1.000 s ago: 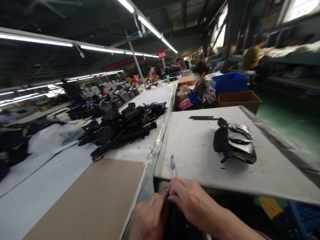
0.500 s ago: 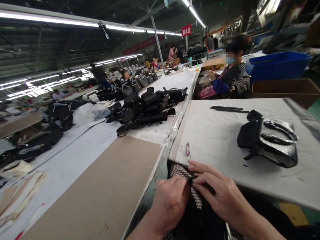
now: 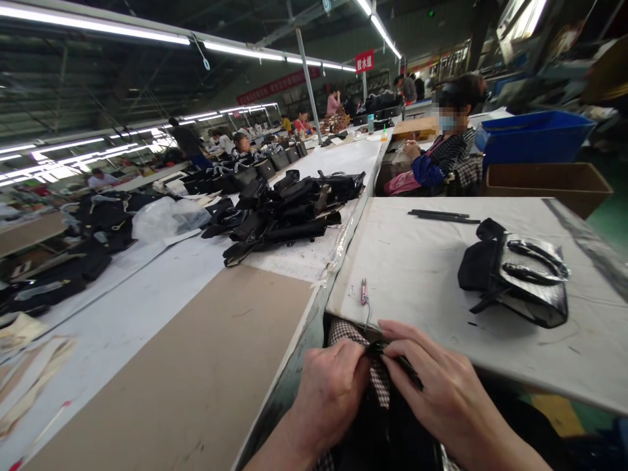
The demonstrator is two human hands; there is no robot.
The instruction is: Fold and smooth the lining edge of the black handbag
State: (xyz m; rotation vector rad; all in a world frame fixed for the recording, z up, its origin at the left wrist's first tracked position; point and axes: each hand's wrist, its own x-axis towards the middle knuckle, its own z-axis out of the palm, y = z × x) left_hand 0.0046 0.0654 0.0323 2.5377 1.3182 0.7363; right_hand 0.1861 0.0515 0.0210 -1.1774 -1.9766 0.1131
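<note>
Over my lap, my left hand (image 3: pixel 333 389) is closed in a pinch on the edge of a black bag piece (image 3: pixel 377 348). Beside it, my right hand (image 3: pixel 434 376) grips the same black piece between thumb and fingers, its forefinger stretched out above. The dark body of the piece hangs below both hands, partly hidden by them. Checked cloth (image 3: pixel 346 332) shows under and between my hands. Just beyond lie small thread snips (image 3: pixel 364 292) with reddish handles on the white table (image 3: pixel 392 261).
A black handbag (image 3: pixel 515 271) with plastic-wrapped handles lies at right, near black strips (image 3: pixel 444 216). To the left, black bag parts (image 3: pixel 284 209) are heaped on a long table (image 3: pixel 235 327). A co-worker (image 3: pixel 449 144) sits ahead by a blue bin (image 3: pixel 534 134).
The black edge between my hands has bent up into a small curve. My hands stay close together, and the view has shifted slightly.
</note>
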